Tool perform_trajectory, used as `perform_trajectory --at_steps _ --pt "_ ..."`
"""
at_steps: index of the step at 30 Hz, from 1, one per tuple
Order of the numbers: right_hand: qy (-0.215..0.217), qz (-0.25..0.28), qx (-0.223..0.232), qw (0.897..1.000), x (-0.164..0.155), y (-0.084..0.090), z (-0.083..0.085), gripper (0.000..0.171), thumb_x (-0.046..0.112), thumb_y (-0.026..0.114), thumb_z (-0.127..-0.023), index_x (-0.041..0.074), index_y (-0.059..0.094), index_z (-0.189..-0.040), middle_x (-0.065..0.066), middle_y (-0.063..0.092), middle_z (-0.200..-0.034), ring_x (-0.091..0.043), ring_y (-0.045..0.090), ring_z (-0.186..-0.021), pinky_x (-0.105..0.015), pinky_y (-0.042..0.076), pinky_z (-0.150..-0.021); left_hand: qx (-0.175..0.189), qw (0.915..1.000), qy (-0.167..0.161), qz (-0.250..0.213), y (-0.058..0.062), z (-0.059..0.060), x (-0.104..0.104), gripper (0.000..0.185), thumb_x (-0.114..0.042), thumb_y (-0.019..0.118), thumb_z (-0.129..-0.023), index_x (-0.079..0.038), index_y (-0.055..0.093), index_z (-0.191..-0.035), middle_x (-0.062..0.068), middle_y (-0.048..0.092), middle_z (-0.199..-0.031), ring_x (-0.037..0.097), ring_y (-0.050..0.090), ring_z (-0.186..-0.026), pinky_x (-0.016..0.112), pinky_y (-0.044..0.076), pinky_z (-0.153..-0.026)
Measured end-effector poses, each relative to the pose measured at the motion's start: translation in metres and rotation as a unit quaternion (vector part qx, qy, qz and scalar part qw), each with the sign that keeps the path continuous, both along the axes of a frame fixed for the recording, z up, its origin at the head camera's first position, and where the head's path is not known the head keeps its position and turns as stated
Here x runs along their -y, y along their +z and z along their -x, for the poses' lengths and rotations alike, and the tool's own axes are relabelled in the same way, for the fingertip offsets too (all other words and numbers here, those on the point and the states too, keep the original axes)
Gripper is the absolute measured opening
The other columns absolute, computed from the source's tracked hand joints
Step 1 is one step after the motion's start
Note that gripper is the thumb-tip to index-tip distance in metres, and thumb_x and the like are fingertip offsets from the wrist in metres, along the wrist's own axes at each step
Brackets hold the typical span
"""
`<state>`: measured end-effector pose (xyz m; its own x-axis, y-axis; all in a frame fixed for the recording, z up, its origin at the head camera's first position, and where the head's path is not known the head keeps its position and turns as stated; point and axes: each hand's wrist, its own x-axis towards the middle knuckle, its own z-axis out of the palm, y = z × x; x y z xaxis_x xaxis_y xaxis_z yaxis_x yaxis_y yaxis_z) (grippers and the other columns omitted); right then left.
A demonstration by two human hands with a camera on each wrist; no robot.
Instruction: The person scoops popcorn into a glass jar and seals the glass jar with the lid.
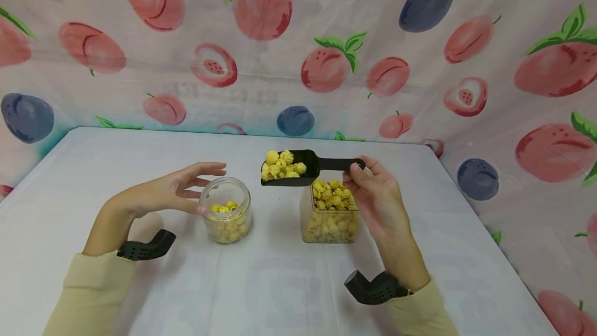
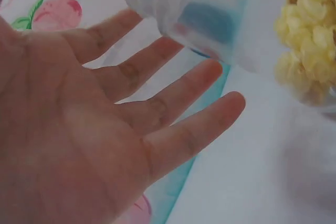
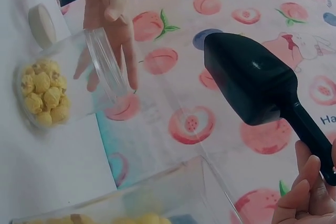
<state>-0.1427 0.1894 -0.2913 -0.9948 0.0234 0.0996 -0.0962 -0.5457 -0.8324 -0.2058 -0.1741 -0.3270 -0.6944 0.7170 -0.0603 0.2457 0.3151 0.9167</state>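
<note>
Head view: the left hand [image 1: 168, 191] lies relaxed with straight fingers beside the round jar [image 1: 227, 217], seemingly to steady it, though contact is unclear; the jar stands on the tabletop [image 1: 280, 284] part filled with popcorn; the black scoop [image 1: 298, 168], loaded, hangs level between jar and square container [image 1: 330, 217] so nothing spills; the right hand [image 1: 378, 198] has its grip pinched on the handle.

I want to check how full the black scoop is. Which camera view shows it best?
The head view: the black scoop shows heaped yellow popcorn, its handle held by the right hand. The right wrist view shows only its dark underside; the left wrist view misses it.
</note>
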Motion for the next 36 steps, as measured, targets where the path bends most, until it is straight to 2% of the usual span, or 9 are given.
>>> perform_trajectory --at_steps 3,7,13,15,18,22,27,32,36 --pt "-0.001 -0.014 0.004 1.0 0.003 -0.001 -0.001 0.007 0.001 0.056 -0.09 0.008 0.057 -0.091 0.0 0.063 -0.075 -0.012 0.06 -0.071 -0.02 0.051 -0.07 0.024 0.9997 -0.009 -0.007 -0.005 0.003 0.004 0.075 -0.011 0.068 -0.083 -0.017 0.026 -0.146 0.013 0.022 -0.15 0.035 0.034 -0.13 0.032 0.042 -0.098" --pt "0.001 -0.026 0.008 1.0 0.008 -0.002 -0.002 0.009 0.0 0.056 -0.09 0.009 0.058 -0.09 0.001 0.064 -0.075 -0.012 0.06 -0.071 -0.02 0.051 -0.071 0.054 0.9983 -0.016 -0.017 -0.012 0.006 0.009 0.073 -0.008 0.068 -0.082 -0.012 0.028 -0.144 0.013 0.022 -0.15 0.028 0.036 -0.128 0.026 0.044 -0.096" --pt "0.007 -0.04 0.011 0.999 0.013 -0.004 -0.004 0.012 -0.002 0.056 -0.09 0.01 0.058 -0.091 0.001 0.064 -0.076 -0.011 0.06 -0.071 -0.019 0.05 -0.072 0.066 0.9974 -0.025 -0.013 -0.017 0.01 0.011 0.068 -0.009 0.066 -0.083 -0.01 0.031 -0.141 0.014 0.028 -0.146 0.021 0.04 -0.125 0.023 0.044 -0.096" --pt "0.01 -0.047 0.013 0.999 0.015 -0.005 -0.004 0.012 -0.002 0.056 -0.09 0.01 0.057 -0.091 0.001 0.064 -0.076 -0.01 0.06 -0.07 -0.019 0.05 -0.072 0.064 0.9976 -0.023 -0.008 -0.018 0.01 0.011 0.067 -0.01 0.066 -0.083 -0.01 0.032 -0.141 0.017 0.028 -0.146 0.022 0.041 -0.125 0.025 0.044 -0.096" --pt "0.009 -0.06 0.023 0.998 0.017 -0.005 -0.006 0.014 -0.002 0.056 -0.09 0.011 0.057 -0.091 0.001 0.064 -0.077 -0.01 0.059 -0.071 -0.019 0.05 -0.073 0.062 0.9979 -0.02 0.0 -0.019 0.011 0.01 0.067 -0.01 0.066 -0.083 -0.01 0.032 -0.141 0.019 0.03 -0.144 0.03 0.04 -0.124 0.034 0.045 -0.094" --pt "0.005 -0.074 0.047 0.996 0.021 -0.005 -0.007 0.017 -0.003 0.054 -0.09 0.013 0.055 -0.092 0.002 0.064 -0.081 -0.009 0.06 -0.074 -0.019 0.052 -0.075 0.063 0.9978 -0.018 0.007 -0.019 0.012 0.01 0.066 -0.012 0.066 -0.083 -0.01 0.032 -0.141 0.017 0.033 -0.142 0.038 0.039 -0.123 0.041 0.044 -0.092" --pt "-0.002 -0.102 0.066 0.993 0.026 -0.005 -0.008 0.017 -0.004 0.053 -0.09 0.013 0.053 -0.094 0.003 0.066 -0.081 -0.011 0.058 -0.072 -0.019 0.053 -0.075 0.063 0.9979 -0.016 0.008 -0.019 0.012 0.01 0.065 -0.012 0.066 -0.084 -0.01 0.033 -0.14 0.019 0.031 -0.143 0.039 0.036 -0.124 0.041 0.043 -0.092" --pt "-0.007 -0.143 0.075 0.987 0.03 -0.006 -0.009 0.017 -0.003 0.055 -0.09 0.011 0.05 -0.098 0.004 0.066 -0.078 -0.011 0.057 -0.072 -0.019 0.051 -0.08 0.062 0.9979 -0.014 0.006 -0.019 0.011 0.01 0.065 -0.011 0.066 -0.084 -0.01 0.034 -0.14 0.02 0.03 -0.143 0.041 0.036 -0.125 0.042 0.042 -0.092" --pt "-0.01 -0.147 0.073 0.986 0.033 -0.007 -0.009 0.019 -0.006 0.054 -0.089 0.011 0.049 -0.098 0.004 0.064 -0.075 -0.01 0.058 -0.071 -0.018 0.051 -0.08 0.063 0.9979 -0.015 0.006 -0.019 0.011 0.009 0.065 -0.011 0.066 -0.084 -0.01 0.033 -0.14 0.021 0.029 -0.144 0.04 0.037 -0.124 0.041 0.043 -0.092"
